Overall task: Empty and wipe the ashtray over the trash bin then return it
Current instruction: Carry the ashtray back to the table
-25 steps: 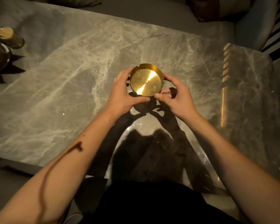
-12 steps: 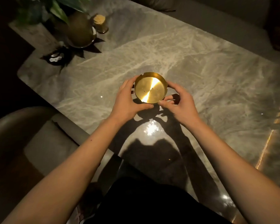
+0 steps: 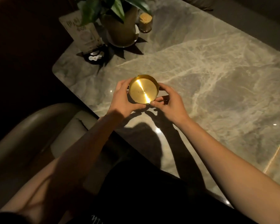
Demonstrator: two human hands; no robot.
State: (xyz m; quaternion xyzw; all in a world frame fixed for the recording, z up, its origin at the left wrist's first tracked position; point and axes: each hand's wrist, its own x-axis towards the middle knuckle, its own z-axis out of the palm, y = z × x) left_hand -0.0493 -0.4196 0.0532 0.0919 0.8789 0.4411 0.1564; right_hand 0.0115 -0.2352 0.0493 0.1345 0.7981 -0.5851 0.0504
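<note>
A round gold metal ashtray [image 3: 143, 89] with a notched rim is held just above the grey marble table [image 3: 217, 81], near its left end. Its shiny inside looks bare. My left hand [image 3: 124, 98] cups its left side, thumb along the near rim. My right hand [image 3: 169, 102] grips the right side, thumb and fingers on the rim. No trash bin shows in the head view.
A potted plant [image 3: 120, 28] on a saucer, a small jar [image 3: 145, 22], a standing card [image 3: 85, 36] and a dark holder [image 3: 95, 56] crowd the table's far left corner. A padded seat [image 3: 39, 126] lies left of me, below the table edge.
The view has swung left, bringing the plant, card and seat into sight. Both hands keep hold of the ashtray, now closer to the table's left end.
</note>
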